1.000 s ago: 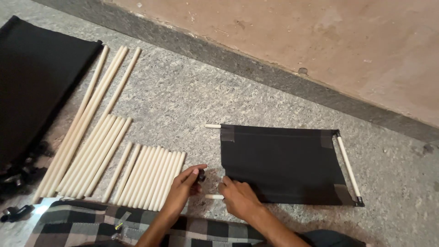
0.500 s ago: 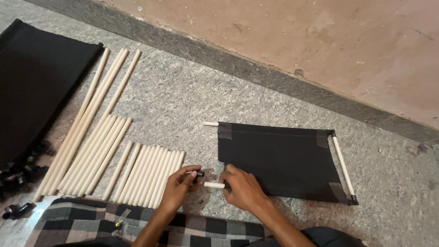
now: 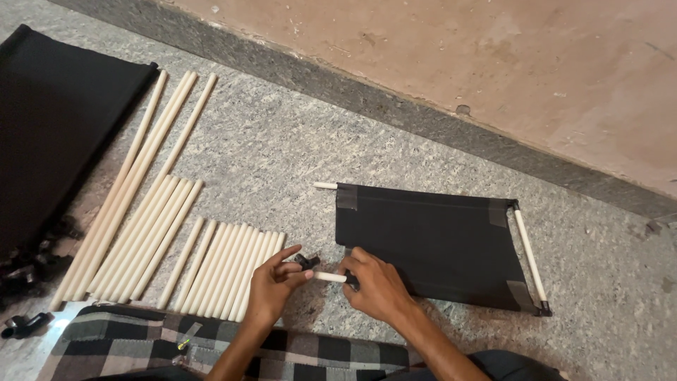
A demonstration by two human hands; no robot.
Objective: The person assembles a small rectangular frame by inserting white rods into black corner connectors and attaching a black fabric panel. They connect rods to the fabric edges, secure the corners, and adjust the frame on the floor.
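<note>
A black fabric panel (image 3: 437,243) lies flat on the stone floor, with white rods threaded through its edges. One rod end sticks out at its top left (image 3: 326,185), another rod (image 3: 530,255) runs down its right side. My right hand (image 3: 377,284) grips the near left corner of the panel and the white rod (image 3: 330,277) that juts from it. My left hand (image 3: 271,286) pinches a small black connector (image 3: 305,262) against the free tip of that rod.
Several short white rods (image 3: 229,270) lie side by side left of my hands, with longer rods (image 3: 134,190) beyond them. A large black fabric sheet (image 3: 49,127) covers the far left, black connectors (image 3: 25,326) beside it. A checked cloth (image 3: 141,346) lies near me. A wall base (image 3: 395,113) runs behind.
The panel has shifted slightly. My right hand has drawn the near rod's end out of the panel's corner, and my left hand has brought the black connector up to its tip.
</note>
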